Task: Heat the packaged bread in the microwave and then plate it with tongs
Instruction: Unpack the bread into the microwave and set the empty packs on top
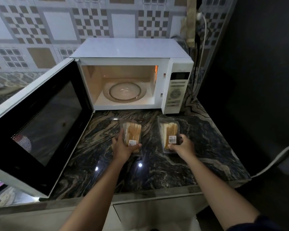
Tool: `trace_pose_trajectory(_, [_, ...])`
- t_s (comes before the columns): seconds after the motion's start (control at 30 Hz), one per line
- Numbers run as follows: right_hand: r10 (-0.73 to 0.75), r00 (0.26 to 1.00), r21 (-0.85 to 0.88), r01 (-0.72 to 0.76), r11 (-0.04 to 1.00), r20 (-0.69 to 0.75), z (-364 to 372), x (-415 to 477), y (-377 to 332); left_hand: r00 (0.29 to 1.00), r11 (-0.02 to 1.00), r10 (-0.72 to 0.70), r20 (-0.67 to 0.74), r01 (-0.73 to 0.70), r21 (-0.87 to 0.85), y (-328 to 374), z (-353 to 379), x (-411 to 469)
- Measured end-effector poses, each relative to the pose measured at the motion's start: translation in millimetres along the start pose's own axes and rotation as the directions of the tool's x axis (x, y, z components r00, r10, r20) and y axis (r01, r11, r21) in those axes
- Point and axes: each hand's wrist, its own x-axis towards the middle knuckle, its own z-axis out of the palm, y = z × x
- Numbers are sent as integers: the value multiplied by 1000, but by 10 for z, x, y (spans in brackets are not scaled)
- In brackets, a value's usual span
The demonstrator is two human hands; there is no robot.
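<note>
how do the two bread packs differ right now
The left clear plastic bread pack is gripped by the left hand with its white label near the bottom edge; the right clear plastic bread pack, held by the right hand, shows its label more centrally. Both hold sliced bread.

Print on both package labels (pixel 172 139) too small, blurred.

— Where does the one view look from?

— From the person's head, forward and steeply down over the dark veined stone countertop (pixel 198 147), close enough that both forearms run up from the bottom edge.

— What does it face?

— The white box-shaped microwave (pixel 132 50) against the checkered tile wall (pixel 57 27), with its black-windowed door (pixel 40 124) looming near at left. Wide-angle bending curves the edges.
</note>
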Motion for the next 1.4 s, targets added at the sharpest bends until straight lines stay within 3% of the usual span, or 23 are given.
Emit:
trace_pose_trajectory(0.23, [-29,999,-106,27,994,-24,8,34,-87,997,997,-74,4,74,4,-7,-3,22])
trace_pose_trajectory(0.37, [-103,988,-122,89,989,-115,17,-18,-194,997,996,-60,40,62,-69,-86,-51,10])
trace_pose_trajectory(0.43, [-220,955,-105,202,974,-201,41,-42,-271,997,991,-54,55,60,-120,-169,-102,-1])
trace_pose_trajectory(0.53, [-490,833,-148,467,872,-258,107,-92,-414,993,980,-68,94,85,-182,-204,-229,-76])
trace_pose_trajectory(0.63, [-684,723,-201,660,724,-93,235,-129,-546,989,968,-94,114,118,-221,-252,-337,-125])
trace_pose_trajectory(0.7, [-727,662,-183,749,637,179,326,-212,-632,986,966,-105,128,132,-222,-290,-387,-157])
trace_pose_trajectory(0.77, [-690,546,-196,830,523,475,437,-289,-679,986,970,-99,135,126,-206,-340,-416,-182])
trace_pose_trajectory(0.83, [-571,468,-265,875,404,674,560,-341,-683,985,962,-100,144,133,-238,-379,-435,-214])
trace_pose_trajectory(0.9, [-452,465,-324,876,356,761,655,-357,-660,979,946,-100,180,150,-288,-402,-451,-260])
trace_pose_trajectory(0.97, [-395,503,-347,847,403,769,705,-355,-635,976,936,-89,198,149,-318,-420,-456,-302])
trace_pose_trajectory(1.07, [-390,537,-343,816,465,748,736,-328,-639,978,922,-97,184,158,-355,-469,-427,-316])
trace_pose_trajectory(1.23, [-395,533,-312,808,500,748,794,-273,-666,978,889,-133,158,188,-418,-480,-361,-311])
trace_pose_trajectory(1.4, [-361,595,-314,740,594,718,846,-274,-683,977,865,-154,145,204,-458,-469,-340,-350])
